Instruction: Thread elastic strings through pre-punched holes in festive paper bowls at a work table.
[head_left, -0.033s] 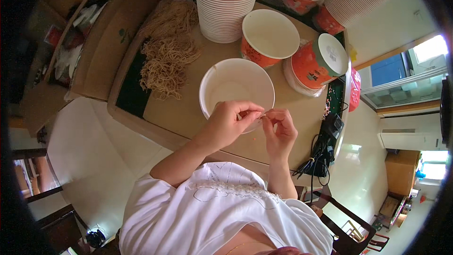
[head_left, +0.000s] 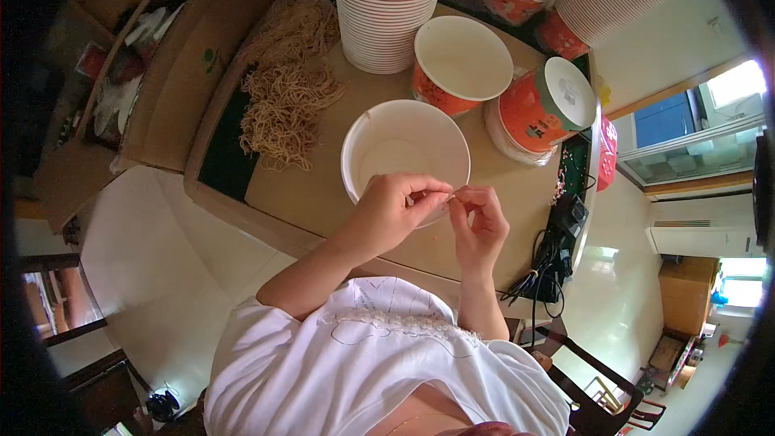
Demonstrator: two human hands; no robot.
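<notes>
A tiny pale piece (head_left: 452, 197), too small to identify, is pinched between the fingertips of the left hand (head_left: 397, 203) and right hand (head_left: 481, 224), above a white paper bucket (head_left: 404, 123) near the table's (head_left: 234, 208) front edge. The fingertip work appears unfinished; how much is done cannot be told. Toward the left edge, beige string (head_left: 282, 117) is heaped, seemingly unused.
</notes>
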